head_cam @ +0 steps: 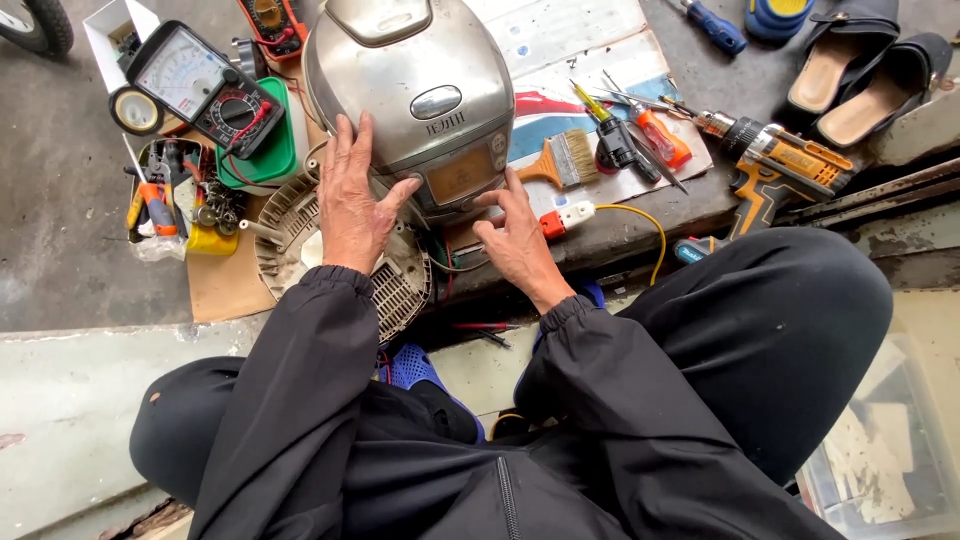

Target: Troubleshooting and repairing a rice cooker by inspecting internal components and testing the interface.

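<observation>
My black sleeves and trousers filled the near part of the view and hid whatever lay under my lap; only a scrap of blue footwear (412,366) showed between my knees. My left hand (352,200) lay flat on the near left flank of the silver rice cooker (410,95), fingers spread, the thumb angled toward the front panel. My right hand (515,240) touched the cooker's lower front corner beside the display, its fingers loosely curled; whether they pinched anything there I could not tell, as the hand covered the spot. The cooker stood on the cardboard sheet (230,285), near its front edge, its top cut off by the frame. Under my left wrist a grey slotted base plate (400,290) was half hidden. Loose wires beneath the cooker were hard to make out.

Right of the cooker lay a paintbrush (560,162), screwdrivers (655,135) and an orange cordless drill (775,165). Left of it sat an analogue multimeter (205,90) on a green box (268,160), beside a cluttered heap of small tools (170,195) too tangled to sort. At the far right corner a pair of sandals (865,75) was partly cut off.
</observation>
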